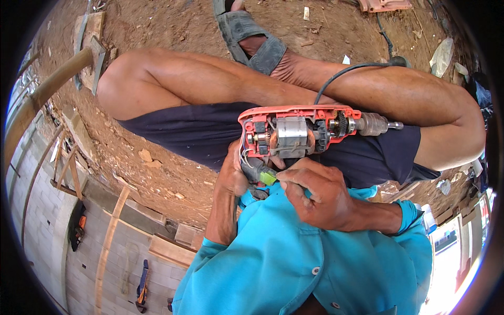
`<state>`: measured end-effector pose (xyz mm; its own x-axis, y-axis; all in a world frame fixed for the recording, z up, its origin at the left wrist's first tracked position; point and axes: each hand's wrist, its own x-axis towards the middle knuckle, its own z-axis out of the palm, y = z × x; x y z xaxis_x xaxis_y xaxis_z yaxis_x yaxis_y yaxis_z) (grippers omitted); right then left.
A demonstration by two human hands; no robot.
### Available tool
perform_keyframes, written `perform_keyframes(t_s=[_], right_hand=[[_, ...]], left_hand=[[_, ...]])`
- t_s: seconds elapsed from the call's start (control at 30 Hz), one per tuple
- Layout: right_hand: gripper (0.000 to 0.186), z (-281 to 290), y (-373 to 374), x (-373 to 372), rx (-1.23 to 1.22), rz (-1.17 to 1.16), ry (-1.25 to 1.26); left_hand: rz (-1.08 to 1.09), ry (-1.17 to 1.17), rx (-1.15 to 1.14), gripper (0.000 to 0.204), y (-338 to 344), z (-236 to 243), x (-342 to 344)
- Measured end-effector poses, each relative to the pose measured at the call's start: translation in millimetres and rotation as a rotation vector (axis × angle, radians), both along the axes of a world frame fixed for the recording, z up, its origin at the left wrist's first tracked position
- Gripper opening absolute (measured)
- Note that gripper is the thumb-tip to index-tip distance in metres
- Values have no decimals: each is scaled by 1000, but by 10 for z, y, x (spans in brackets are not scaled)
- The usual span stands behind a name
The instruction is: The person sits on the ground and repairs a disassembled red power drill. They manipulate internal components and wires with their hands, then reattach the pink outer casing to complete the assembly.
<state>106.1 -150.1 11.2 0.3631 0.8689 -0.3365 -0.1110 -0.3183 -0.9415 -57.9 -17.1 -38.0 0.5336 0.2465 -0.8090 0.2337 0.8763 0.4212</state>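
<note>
An opened red-cased power tool point(291, 136) lies sideways across my lap, showing its motor, gears and wires, with a metal chuck point(373, 124) pointing right. My left hand point(231, 184) grips its left end, around a dark switch piece with a bright green part point(268, 176). My right hand point(317, 197) is curled just below the motor, thumb and forefinger pinched at the right end of the green part; whatever lies between those fingertips is too small to make out.
A black cord point(346, 70) runs from the tool across my leg. A sandalled foot point(249, 42) rests on dirt. Bamboo poles point(47, 94), wooden boards point(170, 251) and a block wall stand at left, with orange-and-black tools point(142, 289). A pink plastic piece point(383, 4) lies at the top edge.
</note>
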Motion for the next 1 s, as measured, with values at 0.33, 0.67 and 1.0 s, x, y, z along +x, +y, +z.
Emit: perform_keyframes(t_s=[0.33,0.67,1.0], right_hand=[[19,-41,0,53,-34,27,-21],[22,-48,-30,74,-25,59,-6],[21,-95,-55,129,-20,92,71]], left_hand=[[-264,-73,76,142,39,-169,-87],[-302,6,93,144,65,-71,29],[-324,-13,102,145,85,-106,5]])
